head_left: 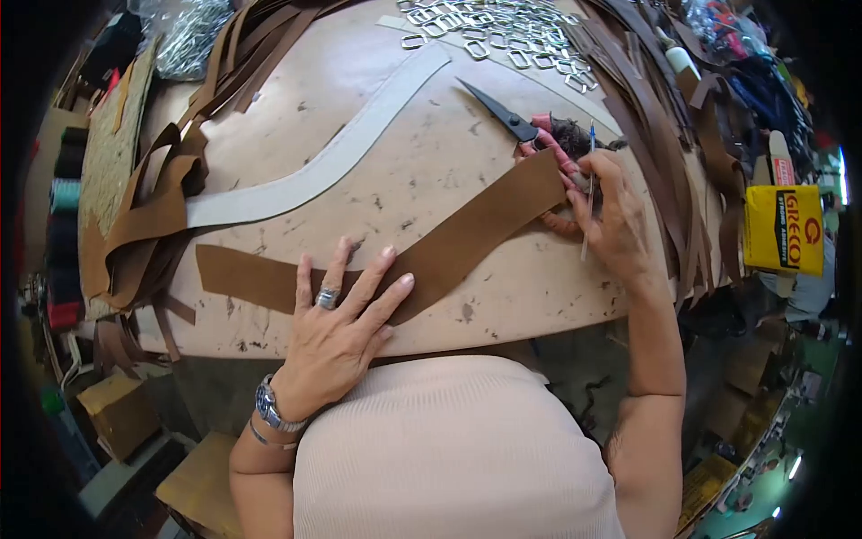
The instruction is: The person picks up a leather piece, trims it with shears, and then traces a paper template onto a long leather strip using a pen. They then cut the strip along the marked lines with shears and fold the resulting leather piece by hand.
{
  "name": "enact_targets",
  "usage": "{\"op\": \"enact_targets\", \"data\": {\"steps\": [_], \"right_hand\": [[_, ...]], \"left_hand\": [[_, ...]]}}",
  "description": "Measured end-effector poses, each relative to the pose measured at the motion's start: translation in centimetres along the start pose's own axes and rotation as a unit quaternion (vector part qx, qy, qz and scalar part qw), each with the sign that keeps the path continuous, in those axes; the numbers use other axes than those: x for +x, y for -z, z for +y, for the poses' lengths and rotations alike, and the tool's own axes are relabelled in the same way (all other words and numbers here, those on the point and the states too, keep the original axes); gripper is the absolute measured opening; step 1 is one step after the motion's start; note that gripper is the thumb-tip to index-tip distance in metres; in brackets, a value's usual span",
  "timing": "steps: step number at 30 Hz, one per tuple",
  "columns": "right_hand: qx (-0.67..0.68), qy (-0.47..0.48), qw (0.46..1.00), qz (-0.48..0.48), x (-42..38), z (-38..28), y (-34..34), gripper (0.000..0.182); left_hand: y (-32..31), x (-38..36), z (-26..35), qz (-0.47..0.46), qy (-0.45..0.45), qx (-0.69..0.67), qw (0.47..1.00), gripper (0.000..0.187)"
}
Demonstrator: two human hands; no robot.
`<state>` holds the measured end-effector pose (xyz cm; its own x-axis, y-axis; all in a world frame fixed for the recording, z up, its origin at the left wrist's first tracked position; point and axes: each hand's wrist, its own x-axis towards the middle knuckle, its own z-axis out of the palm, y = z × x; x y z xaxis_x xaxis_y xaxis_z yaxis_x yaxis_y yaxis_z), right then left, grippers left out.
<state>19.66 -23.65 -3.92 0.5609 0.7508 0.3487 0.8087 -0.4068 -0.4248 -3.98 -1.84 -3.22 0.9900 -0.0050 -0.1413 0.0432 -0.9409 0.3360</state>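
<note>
A brown leather strip (476, 216) lies bent in a wide V on the worktable (431, 171). My left hand (346, 310), wearing a ring and a watch, rests on its lower part with fingers spread. At the strip's upper right end, my right hand (612, 211) is closed on a slim pen (592, 153) with a blue tip pointing up. Scissors (516, 121) with pink-wrapped handles lie just beyond that end, blades toward the upper left. A long white strip (323, 166) curves across the table behind the brown one.
Metal rings (476, 49) are heaped at the table's far edge. Brown strips lie in piles at the left (153, 216) and right (660, 153). A yellow adhesive can (783, 230) stands at the far right. Cardboard boxes (117, 413) are below on the left.
</note>
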Motion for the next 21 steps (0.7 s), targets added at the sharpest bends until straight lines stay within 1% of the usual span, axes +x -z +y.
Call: {"op": "enact_targets", "data": {"steps": [2,6,7,8,9,10,12,14,15,16,18,21], "right_hand": [[-0.027,0.008,1.0,0.014,0.5,1.4,0.5,0.039],[-0.047,-0.057,0.997,0.032,0.7,5.0,2.2,0.035],[-0.027,-0.08,0.996,0.036,0.6,5.6,2.5,0.034],[-0.007,-0.103,0.994,0.04,0.7,5.8,2.4,0.034],[-0.063,-0.058,0.995,0.053,1.0,4.8,2.7,0.031],[-0.06,-0.03,0.996,0.066,1.2,3.6,2.7,0.029],[-0.052,0.021,0.994,0.09,1.2,0.8,1.9,0.026],[0.133,0.005,0.99,0.035,-0.2,-1.6,-0.4,0.02],[0.0,0.103,0.995,0.003,0.4,-3.3,-0.6,0.017],[0.019,0.035,0.998,-0.056,-0.2,-4.5,-1.1,0.019],[0.0,0.048,0.997,-0.06,-0.1,-4.8,-1.8,0.022],[0.011,0.049,0.998,-0.033,0.6,-4.0,-2.3,0.024]], "left_hand": [[-0.3,0.3,0.1,0.004,-0.009,0.008,1.0,0.052],[-0.4,0.5,0.8,0.001,-0.013,0.009,1.0,0.056],[-0.3,0.5,0.8,-0.001,-0.012,0.008,1.0,0.057],[0.0,0.6,0.4,0.019,-0.009,0.025,0.999,0.057],[0.3,0.9,-0.1,0.039,-0.006,0.042,0.998,0.058],[0.7,1.3,-0.7,0.058,-0.003,0.06,0.997,0.058],[2.0,2.1,-2.9,0.14,0.039,0.069,0.987,0.056],[2.2,2.7,-5.1,0.204,0.08,0.102,0.97,0.048],[2.3,2.9,-5.7,0.201,0.08,0.07,0.974,0.046],[2.5,2.9,-6.2,0.197,0.078,0.037,0.976,0.043],[2.6,3.0,-6.5,0.196,0.065,-0.013,0.978,0.04],[2.5,3.1,-6.8,0.196,0.028,-0.052,0.979,0.037]]}}
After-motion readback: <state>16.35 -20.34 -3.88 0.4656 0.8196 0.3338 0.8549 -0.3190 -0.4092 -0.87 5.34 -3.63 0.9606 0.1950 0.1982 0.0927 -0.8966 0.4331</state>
